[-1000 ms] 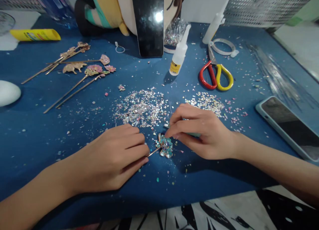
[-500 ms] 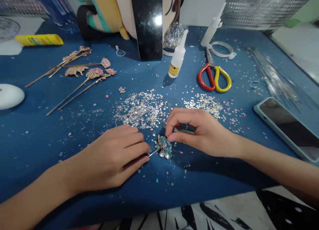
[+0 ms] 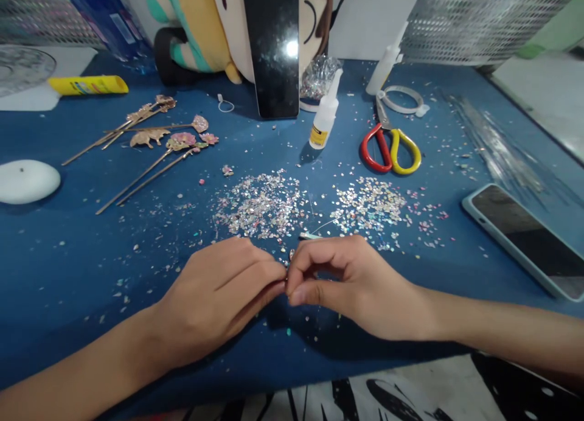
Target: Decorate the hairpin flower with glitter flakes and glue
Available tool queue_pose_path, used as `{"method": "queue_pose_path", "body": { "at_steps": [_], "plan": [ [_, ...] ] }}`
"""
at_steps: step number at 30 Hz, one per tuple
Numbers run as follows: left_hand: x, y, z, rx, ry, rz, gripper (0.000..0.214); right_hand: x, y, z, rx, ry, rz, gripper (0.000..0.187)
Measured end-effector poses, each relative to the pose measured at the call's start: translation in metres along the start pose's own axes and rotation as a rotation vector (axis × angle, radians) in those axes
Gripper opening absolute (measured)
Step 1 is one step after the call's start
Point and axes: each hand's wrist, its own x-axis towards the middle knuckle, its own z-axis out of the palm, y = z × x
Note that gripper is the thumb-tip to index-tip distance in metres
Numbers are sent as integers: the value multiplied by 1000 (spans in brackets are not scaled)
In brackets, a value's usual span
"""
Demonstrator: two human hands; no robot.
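Note:
My left hand [image 3: 223, 287] is closed, its fingertips pinched together where the thin metal stem of a flower hairpin [image 3: 292, 254] runs. Most of the hairpin, with its teal-gemmed flower, is hidden behind my fingers; only a small edge shows. Thumb and bent fingers of my right hand [image 3: 351, 287] pinch at the hairpin, right against the left fingertips. Just behind the right knuckles lies a small pale strip [image 3: 310, 236], partly covered. Piles of silvery sequin-like chips [image 3: 262, 205] and yellowish chips [image 3: 371, 202] spread beyond both hands.
Finished-looking hairpins [image 3: 159, 138] lie at left near a white mouse [image 3: 27, 182]. A glue bottle [image 3: 322, 120], red-and-yellow scissors [image 3: 390, 147] and a standing black phone [image 3: 274, 62] are behind. Another phone [image 3: 524, 238] and thin wires [image 3: 502, 141] lie at right.
My right hand has come down and left, from the flower's upper edge to my left fingertips, covering the flower. My left hand has shifted slightly right. The view has tilted slightly.

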Motion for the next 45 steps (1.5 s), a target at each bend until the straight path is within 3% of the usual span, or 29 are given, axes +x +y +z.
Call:
{"method": "queue_pose_path", "body": {
  "at_steps": [8, 15, 21, 28, 38, 45],
  "plan": [
    [-1, 2, 0, 4, -7, -27, 14, -2, -1, 5, -108, 96, -44, 7],
    [-2, 11, 2, -207, -32, -318, 20, -5, 8, 8, -465, 160, -426, 16],
    [4, 14, -2, -388, -28, -437, 13, -5, 15, 9, -682, 182, -607, 17],
    [10, 10, -7, -402, 23, -447, 15, -2, 4, -5, -677, 271, -549, 14],
    [14, 7, -5, -405, 80, -438, 12, 3, 4, -6, -646, 220, -586, 11],
    [14, 6, -4, -479, 43, -536, 10, 6, 6, -5, -744, 207, -661, 10]
  ]
}}
